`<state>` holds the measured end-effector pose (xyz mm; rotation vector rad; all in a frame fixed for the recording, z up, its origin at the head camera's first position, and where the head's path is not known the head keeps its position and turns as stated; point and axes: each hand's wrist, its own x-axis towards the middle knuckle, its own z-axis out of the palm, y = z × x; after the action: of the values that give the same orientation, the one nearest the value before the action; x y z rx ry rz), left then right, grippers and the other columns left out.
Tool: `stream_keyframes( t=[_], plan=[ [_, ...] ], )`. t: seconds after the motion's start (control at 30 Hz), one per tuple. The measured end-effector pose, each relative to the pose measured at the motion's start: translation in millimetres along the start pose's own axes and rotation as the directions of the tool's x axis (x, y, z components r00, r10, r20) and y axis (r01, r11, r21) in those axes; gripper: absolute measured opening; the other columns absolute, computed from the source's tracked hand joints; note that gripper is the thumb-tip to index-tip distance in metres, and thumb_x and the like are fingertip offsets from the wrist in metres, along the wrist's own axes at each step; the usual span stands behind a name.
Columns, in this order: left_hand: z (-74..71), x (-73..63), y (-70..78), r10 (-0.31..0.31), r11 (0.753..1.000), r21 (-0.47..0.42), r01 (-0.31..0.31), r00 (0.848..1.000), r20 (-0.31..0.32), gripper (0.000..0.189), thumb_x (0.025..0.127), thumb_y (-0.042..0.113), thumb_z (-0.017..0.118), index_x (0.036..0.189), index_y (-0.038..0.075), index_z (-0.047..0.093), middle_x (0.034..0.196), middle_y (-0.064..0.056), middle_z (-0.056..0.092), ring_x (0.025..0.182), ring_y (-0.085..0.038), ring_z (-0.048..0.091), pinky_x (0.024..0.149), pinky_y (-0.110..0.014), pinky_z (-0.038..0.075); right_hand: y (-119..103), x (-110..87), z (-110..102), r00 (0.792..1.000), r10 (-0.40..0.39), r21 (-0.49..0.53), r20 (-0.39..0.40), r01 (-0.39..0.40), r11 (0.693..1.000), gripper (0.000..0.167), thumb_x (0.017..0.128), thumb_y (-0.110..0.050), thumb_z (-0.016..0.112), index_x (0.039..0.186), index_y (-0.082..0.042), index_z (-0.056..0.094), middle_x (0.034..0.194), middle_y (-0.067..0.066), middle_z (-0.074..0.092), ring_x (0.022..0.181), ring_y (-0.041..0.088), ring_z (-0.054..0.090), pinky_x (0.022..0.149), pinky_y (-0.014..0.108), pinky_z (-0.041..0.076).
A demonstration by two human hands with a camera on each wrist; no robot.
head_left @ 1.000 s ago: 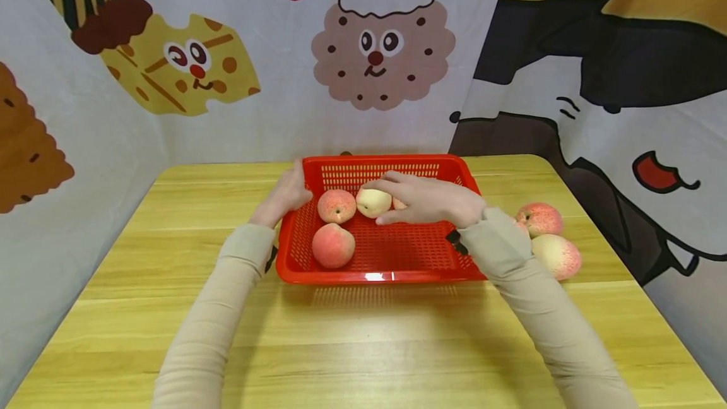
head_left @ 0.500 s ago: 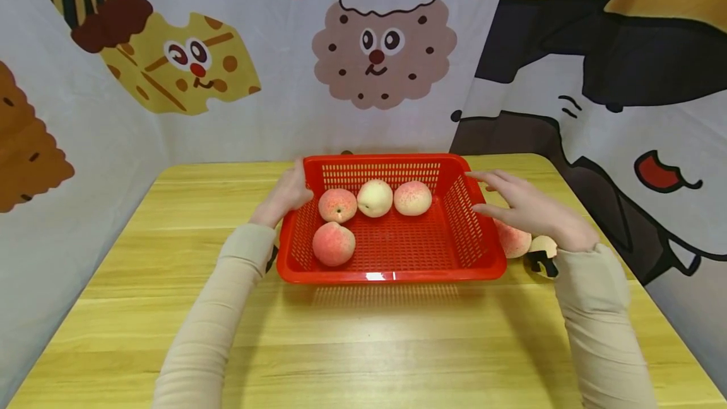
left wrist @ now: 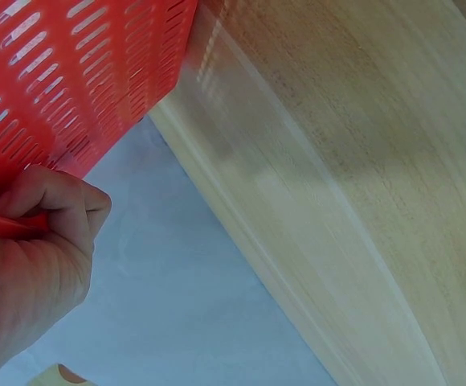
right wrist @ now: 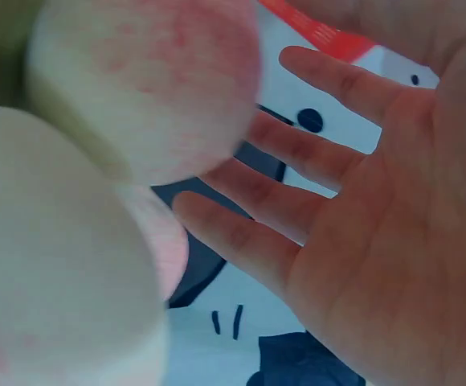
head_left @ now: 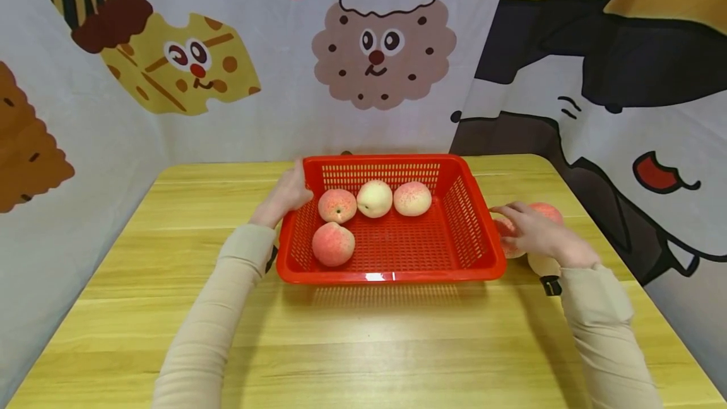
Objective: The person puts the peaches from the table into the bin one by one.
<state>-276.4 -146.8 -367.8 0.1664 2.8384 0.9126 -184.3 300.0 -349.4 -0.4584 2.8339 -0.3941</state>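
My left hand point(head_left: 288, 191) grips the left rim of a red plastic basket point(head_left: 392, 276); in the left wrist view the fingers point(left wrist: 48, 197) curl over that rim. Inside the basket lie several peaches: a pink one point(head_left: 333, 245) at front left, a speckled one point(head_left: 337, 206) behind it, a pale one point(head_left: 375, 199) and a pink-cream one point(head_left: 413, 199) along the back. Right of the basket, my right hand point(head_left: 536, 232) reaches over a small group of peaches. Its fingers are spread and fairly straight in the right wrist view, fingertips right at a pink-cream peach point(right wrist: 149, 88).
Beside that peach are a pale peach point(right wrist: 48, 257) and a pink peach point(head_left: 548, 211), partly hidden by the right hand. Everything stands on a wooden table point(head_left: 363, 352). Behind the table hangs a cartoon-printed cloth point(head_left: 272, 131).
My right hand has moved from over the basket to the right and down onto the peaches outside it. A pink-cream peach at the basket's back is now uncovered. The left hand has stayed put.
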Motion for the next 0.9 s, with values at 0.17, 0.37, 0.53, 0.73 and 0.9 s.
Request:
stream_keyframes(
  t=[0.17,0.37,0.53,0.73,0.9],
  plan=[
    [0.3,1.5,0.1,0.000,1.000,0.004,0.000,1.000,-0.002,0.084,0.080,-0.002,0.050,0.149,-0.003,0.002,0.127,-0.028,0.049,0.110,-0.036,0.055,0.093,-0.047,0.051,5,0.2,11,1.000,0.002,-0.011,0.001,-0.002,1.000,0.069,0.076,-0.016,0.075,0.137,-0.001,0.045,0.132,0.026,0.042,0.116,0.046,0.046,0.093,0.064,0.041],
    [0.1,2.3,0.0,0.001,1.000,0.021,-0.001,1.000,-0.004,0.086,0.080,-0.002,0.050,0.149,-0.004,0.000,0.130,-0.031,0.048,0.114,-0.037,0.054,0.095,-0.048,0.049,8,3.5,20,1.000,-0.009,-0.061,-0.010,0.009,0.998,0.066,0.076,-0.014,0.075,0.134,0.000,0.048,0.133,0.024,0.042,0.118,0.044,0.045,0.095,0.061,0.042],
    [0.7,3.0,-1.1,0.001,1.000,0.018,-0.001,1.000,-0.007,0.086,0.080,-0.002,0.050,0.150,-0.004,-0.001,0.130,-0.030,0.048,0.113,-0.037,0.054,0.095,-0.048,0.049,8,6.5,21,1.000,0.000,-0.067,-0.014,-0.001,0.998,0.067,0.073,-0.017,0.079,0.132,-0.002,0.050,0.132,0.023,0.045,0.116,0.041,0.048,0.095,0.060,0.042],
    [1.4,2.2,-1.6,-0.019,1.000,0.011,0.019,1.000,0.000,0.089,0.081,-0.002,0.050,0.151,-0.001,-0.006,0.136,-0.030,0.044,0.117,-0.037,0.053,0.097,-0.048,0.049,9,7.7,22,1.000,0.008,-0.080,-0.021,-0.010,0.997,0.071,0.071,-0.020,0.081,0.132,-0.001,0.051,0.132,0.025,0.046,0.114,0.042,0.049,0.093,0.061,0.044],
    [1.0,0.9,-1.1,-0.028,1.000,0.003,0.028,1.000,0.006,0.089,0.081,-0.002,0.049,0.151,0.000,-0.007,0.137,-0.030,0.043,0.118,-0.037,0.052,0.097,-0.048,0.049,8,6.9,20,0.999,-0.001,-0.088,-0.046,-0.003,0.996,0.071,0.071,-0.017,0.080,0.132,0.000,0.050,0.133,0.026,0.045,0.114,0.044,0.049,0.093,0.062,0.044]
  ],
)
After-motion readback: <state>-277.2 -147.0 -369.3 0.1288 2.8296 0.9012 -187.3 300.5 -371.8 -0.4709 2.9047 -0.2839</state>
